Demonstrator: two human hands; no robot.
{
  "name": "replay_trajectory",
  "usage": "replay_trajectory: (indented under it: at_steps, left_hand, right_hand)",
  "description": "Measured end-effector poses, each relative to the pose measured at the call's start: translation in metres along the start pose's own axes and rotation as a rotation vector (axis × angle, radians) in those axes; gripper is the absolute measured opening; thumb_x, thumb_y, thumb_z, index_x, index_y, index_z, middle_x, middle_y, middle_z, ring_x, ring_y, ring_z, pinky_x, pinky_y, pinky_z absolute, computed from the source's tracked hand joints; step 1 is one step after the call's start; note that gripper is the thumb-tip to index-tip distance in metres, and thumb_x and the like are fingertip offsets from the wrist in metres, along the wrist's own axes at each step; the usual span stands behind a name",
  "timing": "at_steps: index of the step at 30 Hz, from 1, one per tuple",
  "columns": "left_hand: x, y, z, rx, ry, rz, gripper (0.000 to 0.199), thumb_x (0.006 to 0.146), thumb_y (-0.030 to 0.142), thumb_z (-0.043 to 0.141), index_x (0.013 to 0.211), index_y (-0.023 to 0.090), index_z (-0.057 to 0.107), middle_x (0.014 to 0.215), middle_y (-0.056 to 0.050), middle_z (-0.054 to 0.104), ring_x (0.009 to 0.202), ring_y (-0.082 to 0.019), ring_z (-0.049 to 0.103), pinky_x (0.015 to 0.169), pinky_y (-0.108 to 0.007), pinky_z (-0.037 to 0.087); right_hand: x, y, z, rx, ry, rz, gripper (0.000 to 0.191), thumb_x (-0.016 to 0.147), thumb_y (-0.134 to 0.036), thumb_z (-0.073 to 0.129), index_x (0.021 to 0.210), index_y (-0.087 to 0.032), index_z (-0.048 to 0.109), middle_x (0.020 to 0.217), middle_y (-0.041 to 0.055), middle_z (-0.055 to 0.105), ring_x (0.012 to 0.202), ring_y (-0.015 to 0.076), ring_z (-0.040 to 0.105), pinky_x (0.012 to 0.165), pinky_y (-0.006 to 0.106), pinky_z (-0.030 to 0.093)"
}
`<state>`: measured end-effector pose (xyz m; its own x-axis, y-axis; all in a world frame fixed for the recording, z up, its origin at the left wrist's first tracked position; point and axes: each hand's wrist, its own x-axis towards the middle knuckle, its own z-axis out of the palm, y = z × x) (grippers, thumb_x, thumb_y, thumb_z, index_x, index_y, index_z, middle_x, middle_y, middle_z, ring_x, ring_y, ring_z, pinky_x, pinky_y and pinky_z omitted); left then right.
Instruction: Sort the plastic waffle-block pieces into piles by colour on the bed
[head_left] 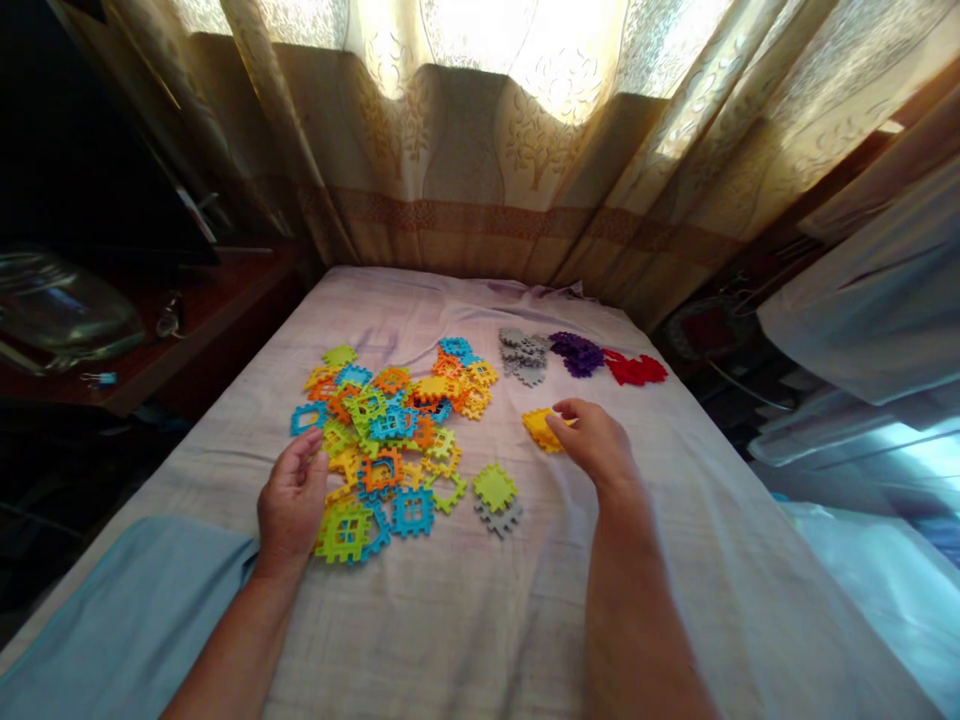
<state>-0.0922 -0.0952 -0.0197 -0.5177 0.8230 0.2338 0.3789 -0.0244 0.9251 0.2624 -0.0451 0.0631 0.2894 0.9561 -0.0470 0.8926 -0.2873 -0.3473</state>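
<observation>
Over the sheet (450, 640), right of the mixed heap (394, 424), the right hand (596, 440) pinched a yellow piece (538, 428) by its right edge, probably for steady control. Almost square, it had no clear long axis; one corner pointed roughly toward the person. The left hand (292, 495) was loosely curled; I could not tell if it held anything. Grey pieces (525, 355) and purple pieces (576, 354) lay apart, seemingly by colour.

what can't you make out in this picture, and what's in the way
Mixed pile, head view: lower pieces, covered by those on top.
Nearest gray piece, head view: far part, covered by the lime-green piece.
Yellow piece, head view: right part, behind the right hand.
Purple pieces, head view: exact count, too small and overlapping.
Clear vessel, head view: left end, cut off by the left edge.
</observation>
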Motion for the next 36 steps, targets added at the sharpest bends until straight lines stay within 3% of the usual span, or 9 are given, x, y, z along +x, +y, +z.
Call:
replay_trajectory:
  at_steps: [4,7,10,14,21,24,32,36]
  left_hand:
    - [0.0,0.001,0.001,-0.03,0.003,-0.006,0.044,0.079,0.044,0.059,0.115,0.019,0.064,0.12,-0.01,0.069,0.111,-0.023,0.066,0.101,-0.04,0.051]
    - [0.0,0.004,0.001,-0.023,0.002,-0.007,0.044,0.079,0.044,0.058,0.114,0.018,0.064,0.119,-0.01,0.07,0.109,-0.023,0.067,0.099,-0.04,0.052]
    - [-0.001,0.006,0.0,0.0,0.009,-0.008,0.043,0.079,0.043,0.058,0.114,0.018,0.064,0.117,-0.01,0.07,0.109,-0.023,0.067,0.097,-0.039,0.054]
    - [-0.001,0.006,-0.001,0.007,0.008,-0.002,0.044,0.079,0.044,0.057,0.114,0.019,0.064,0.117,-0.01,0.07,0.108,-0.023,0.067,0.095,-0.038,0.055]
    - [0.0,0.003,0.0,0.0,-0.001,0.004,0.042,0.081,0.044,0.057,0.114,0.019,0.063,0.118,-0.01,0.07,0.109,-0.023,0.067,0.097,-0.038,0.054]
    - [0.0,0.001,0.0,0.009,-0.002,0.017,0.042,0.082,0.043,0.057,0.115,0.019,0.063,0.118,-0.01,0.07,0.109,-0.022,0.067,0.097,-0.038,0.053]
    - [0.0,0.002,-0.001,0.002,-0.01,0.014,0.041,0.082,0.043,0.057,0.115,0.02,0.063,0.12,-0.01,0.069,0.11,-0.023,0.066,0.097,-0.038,0.054]
    - [0.0,0.003,0.0,0.004,-0.01,0.011,0.043,0.081,0.044,0.057,0.116,0.019,0.063,0.12,-0.01,0.069,0.109,-0.023,0.066,0.097,-0.038,0.054]
  right_hand:
    - [-0.021,-0.043,0.006,0.058,-0.263,-0.285,0.018,0.083,-0.029,0.059,0.09,-0.026,0.076,0.09,0.0028,0.074,0.085,0.0179,0.065,0.074,0.027,0.044]
    - [-0.039,-0.074,0.02,0.023,-0.416,-0.491,0.021,0.081,-0.031,0.063,0.097,-0.028,0.076,0.094,0.002,0.074,0.089,0.018,0.065,0.077,0.027,0.045]
    - [-0.052,-0.091,0.033,-0.113,-0.426,-0.568,0.031,0.079,-0.03,0.063,0.109,-0.028,0.073,0.104,0.0053,0.071,0.095,0.0206,0.064,0.08,0.029,0.045]
    - [-0.056,-0.097,0.037,-0.223,-0.387,-0.584,0.028,0.084,-0.021,0.056,0.104,-0.025,0.074,0.104,0.0085,0.068,0.097,0.0213,0.063,0.079,0.029,0.044]
    - [-0.051,-0.079,0.01,-0.024,-0.436,-0.595,0.021,0.083,-0.022,0.058,0.096,-0.022,0.075,0.101,0.0063,0.069,0.093,0.0181,0.063,0.082,0.027,0.043]
    - [-0.041,-0.061,-0.002,0.118,-0.421,-0.519,0.019,0.082,-0.022,0.058,0.093,-0.022,0.074,0.096,0.004,0.07,0.085,0.0153,0.063,0.076,0.025,0.044]
    - [0.002,0.007,-0.002,-0.058,0.01,-0.06,0.021,0.082,-0.027,0.057,0.092,-0.023,0.075,0.097,0.0061,0.072,0.083,0.0186,0.064,0.07,0.027,0.043]
    - [0.008,0.021,0.007,-0.114,0.007,0.037,0.024,0.083,-0.03,0.057,0.095,-0.024,0.076,0.1,0.0084,0.073,0.086,0.0222,0.066,0.069,0.03,0.045]
